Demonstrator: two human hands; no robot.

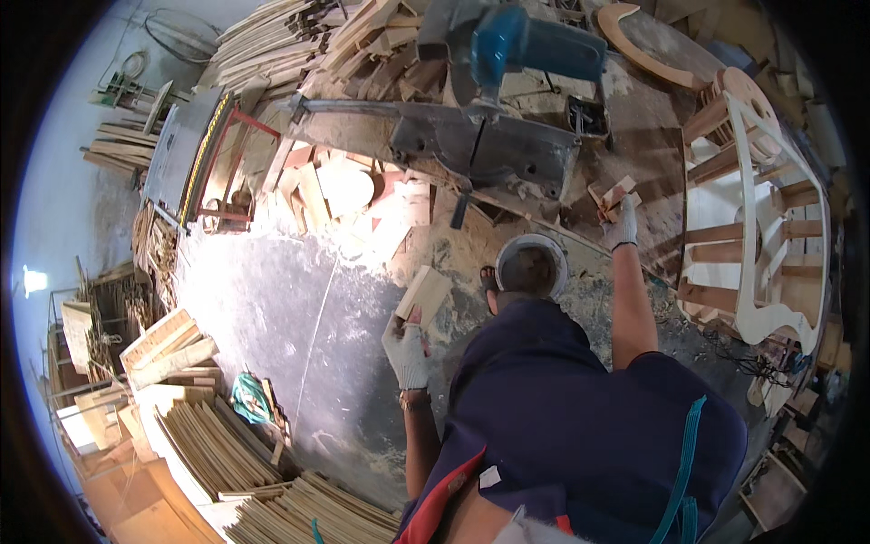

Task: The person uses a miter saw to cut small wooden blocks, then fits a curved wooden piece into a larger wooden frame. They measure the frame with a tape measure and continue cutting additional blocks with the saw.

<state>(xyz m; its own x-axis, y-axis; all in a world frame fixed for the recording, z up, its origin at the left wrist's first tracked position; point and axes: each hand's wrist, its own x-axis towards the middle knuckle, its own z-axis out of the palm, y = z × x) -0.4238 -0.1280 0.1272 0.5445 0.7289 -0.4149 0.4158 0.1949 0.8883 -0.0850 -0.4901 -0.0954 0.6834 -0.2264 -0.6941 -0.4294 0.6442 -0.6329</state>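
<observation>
My left hand (405, 354), in a white work glove with bare fingertips, grips a pale wooden block (424, 297) held out over the floor. On the bench at right, my right hand (623, 227), gloved the same way, closes around small wooden pieces (618, 192); how many it holds is partly hidden by the fingers. Ahead of both hands stands a mitre saw (512, 136) with a teal motor housing and a dark handle jutting toward me. Between my hands, near my knees, sits a round bucket (533, 266) with a pale rim.
Offcuts (313, 190) lie heaped under the bench's left part. A curved wooden frame (752, 218) stands at right, beside the bench. Stacks of thin wooden strips (217, 444) fill the lower left. A cable (752, 358) trails on the floor at right.
</observation>
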